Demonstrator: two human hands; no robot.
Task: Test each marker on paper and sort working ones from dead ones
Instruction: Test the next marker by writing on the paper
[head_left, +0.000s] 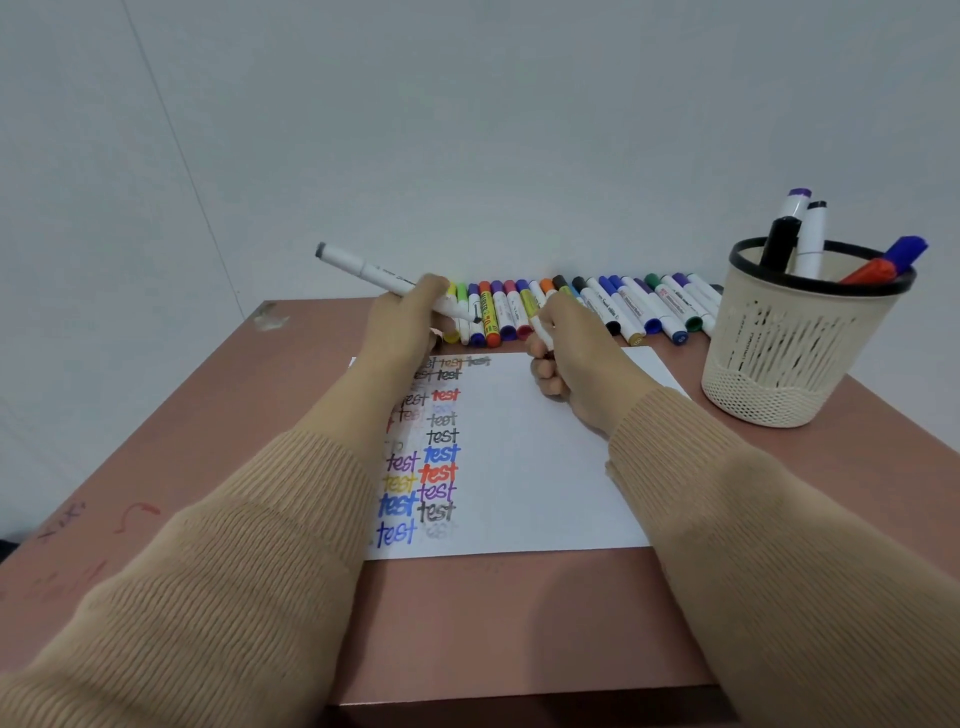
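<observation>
Lying mid-frame on the brown table (234, 415), the white paper (545, 467) is carrying two columns of coloured "test" words down its left side. Above it, left of centre, the left hand (402, 332) is gripping a white marker (363, 267), its grey end pointing upper left. Just right, the right hand (576, 358) is curling round a short white piece (543, 330), cap or marker unclear. Beyond, a row of markers (623, 306) is lying along the wall; at right, a basket (779, 364) is holding several more.

Colours and patterns recorded
White paper (545, 467) lettered blue, red, purple, black; cream slatted basket (779, 364), black-rimmed; tan ribbed sleeves (234, 571); pink-brown table (519, 623).
</observation>
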